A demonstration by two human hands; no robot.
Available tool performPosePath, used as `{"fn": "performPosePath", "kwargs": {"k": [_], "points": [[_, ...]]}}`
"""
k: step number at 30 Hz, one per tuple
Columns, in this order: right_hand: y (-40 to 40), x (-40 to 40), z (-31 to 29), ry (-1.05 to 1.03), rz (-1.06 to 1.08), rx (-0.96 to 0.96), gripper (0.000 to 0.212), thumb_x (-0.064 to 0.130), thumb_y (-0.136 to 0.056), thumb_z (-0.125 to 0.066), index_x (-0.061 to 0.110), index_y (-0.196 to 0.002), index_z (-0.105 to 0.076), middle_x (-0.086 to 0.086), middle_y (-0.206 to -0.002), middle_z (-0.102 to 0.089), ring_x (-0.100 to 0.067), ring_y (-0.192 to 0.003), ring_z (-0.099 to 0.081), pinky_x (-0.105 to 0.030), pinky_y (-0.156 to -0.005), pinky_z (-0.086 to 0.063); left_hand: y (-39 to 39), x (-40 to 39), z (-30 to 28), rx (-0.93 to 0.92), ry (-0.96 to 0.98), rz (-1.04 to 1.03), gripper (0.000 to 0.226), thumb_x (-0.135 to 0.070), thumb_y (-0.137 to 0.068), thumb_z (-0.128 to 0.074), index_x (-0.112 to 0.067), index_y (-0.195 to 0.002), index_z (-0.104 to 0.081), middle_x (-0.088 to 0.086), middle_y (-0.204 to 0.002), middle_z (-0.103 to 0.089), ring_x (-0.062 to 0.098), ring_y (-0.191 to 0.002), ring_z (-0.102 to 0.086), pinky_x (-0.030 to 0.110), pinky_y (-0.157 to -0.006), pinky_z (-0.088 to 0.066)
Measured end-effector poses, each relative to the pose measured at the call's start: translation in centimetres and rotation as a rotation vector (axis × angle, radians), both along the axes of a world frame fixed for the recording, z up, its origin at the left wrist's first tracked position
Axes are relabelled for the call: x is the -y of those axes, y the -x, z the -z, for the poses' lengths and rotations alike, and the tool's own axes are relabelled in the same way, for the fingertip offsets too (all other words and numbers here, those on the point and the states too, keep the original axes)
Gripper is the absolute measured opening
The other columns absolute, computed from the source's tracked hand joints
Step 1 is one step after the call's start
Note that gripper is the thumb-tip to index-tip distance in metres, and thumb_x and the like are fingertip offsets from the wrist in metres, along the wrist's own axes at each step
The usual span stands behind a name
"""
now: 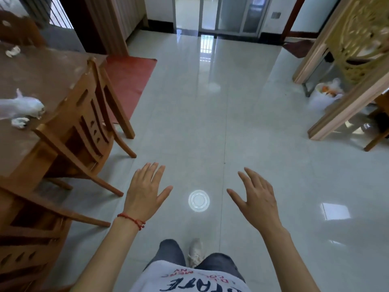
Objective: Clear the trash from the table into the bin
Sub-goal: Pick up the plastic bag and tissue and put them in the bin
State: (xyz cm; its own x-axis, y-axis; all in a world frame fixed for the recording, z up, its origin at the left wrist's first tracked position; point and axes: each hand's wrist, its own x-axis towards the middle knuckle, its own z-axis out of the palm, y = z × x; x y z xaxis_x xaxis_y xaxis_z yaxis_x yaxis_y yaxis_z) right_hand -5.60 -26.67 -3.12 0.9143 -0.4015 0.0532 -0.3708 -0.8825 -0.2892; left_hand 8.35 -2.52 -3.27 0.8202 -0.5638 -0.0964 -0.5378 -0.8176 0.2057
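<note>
Two empty hands — left hand (145, 191), right hand (257, 198), bin (320, 98) full of trash.

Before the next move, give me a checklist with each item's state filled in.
1. Left hand free to pick up: ok, fingers straight, holding nothing.
2. Right hand free: ok, open and empty.
3. Trash left on the table: not ok, a plastic bag and crumpled paper lie near its edge, another wad further back.
4. Floor path: not ok, a round white lid lies between the hands.
5. Bin located: ok, white-lined, far right beside the wooden screen.
6. Room left in the bin: cannot tell.
</note>
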Motion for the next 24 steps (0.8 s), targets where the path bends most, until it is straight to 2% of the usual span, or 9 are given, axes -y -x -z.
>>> {"fn": "performPosePath", "kwargs": {"k": [3, 13, 24], "points": [[-4.1, 2.2, -0.2, -0.01, -0.017, 0.01, 0.064, 0.058, -0.084, -0.036, 0.01, -0.122, -0.055, -0.012, -0.131, -0.055, -0.03, -0.12, -0.052, -0.045, -0.099, -0.039, -3.4, 1.9, -0.2, 0.006, 0.019, -0.036, 0.079, -0.059, -0.091, -0.01, -0.002, -0.121, -0.055, 0.021, -0.12, -0.061, 0.039, -0.113, -0.057, 0.051, -0.092, -0.046], [-19.6, 6.9, 1.1, -0.026, -0.075, 0.0, 0.066, 0.06, -0.084, -0.033, 0.012, -0.125, -0.053, -0.01, -0.135, -0.052, -0.029, -0.124, -0.049, -0.042, -0.102, -0.035, -17.7, 7.3, 1.0, -0.003, 0.038, -0.083, 0.078, -0.06, -0.091, -0.01, -0.004, -0.121, -0.055, 0.019, -0.122, -0.06, 0.038, -0.114, -0.056, 0.051, -0.094, -0.044], [-35.5, 8.4, -0.5, -0.02, -0.187, 0.009, 0.064, 0.058, -0.085, -0.035, 0.011, -0.124, -0.055, -0.01, -0.133, -0.054, -0.03, -0.121, -0.052, -0.045, -0.1, -0.038, -31.0, 7.9, 0.4, -0.004, 0.022, -0.195, 0.079, -0.06, -0.09, -0.009, -0.005, -0.12, -0.056, 0.018, -0.122, -0.061, 0.038, -0.113, -0.057, 0.051, -0.093, -0.044]]}}
